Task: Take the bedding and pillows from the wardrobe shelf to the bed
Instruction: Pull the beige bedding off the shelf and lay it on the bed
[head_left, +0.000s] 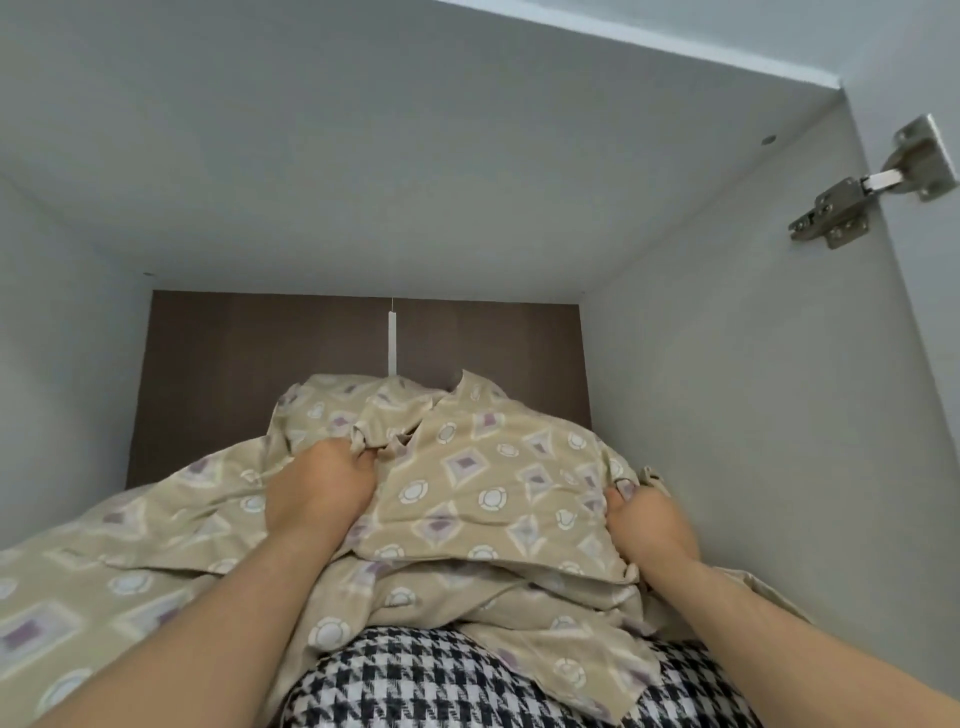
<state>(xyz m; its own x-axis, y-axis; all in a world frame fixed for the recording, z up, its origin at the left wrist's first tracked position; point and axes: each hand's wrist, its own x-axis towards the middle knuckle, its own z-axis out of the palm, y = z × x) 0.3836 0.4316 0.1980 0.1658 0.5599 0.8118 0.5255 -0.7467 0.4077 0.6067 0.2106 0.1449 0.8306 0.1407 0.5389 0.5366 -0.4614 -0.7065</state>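
bedding (467, 499), mid-frame: soft, limp, bulky, likely light | left hand (319, 493) clenched on top fold | right hand (649, 525) gripping right edge | better scooped from underneath

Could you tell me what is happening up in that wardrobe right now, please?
A person is reaching into a high wardrobe compartment with both bare hands. The left hand and the right hand are each closed on the beige patterned bedding, which is bunched up and still inside the compartment. Below it, a black-and-white houndstooth item shows at the front. A metal door hinge is at the upper right.
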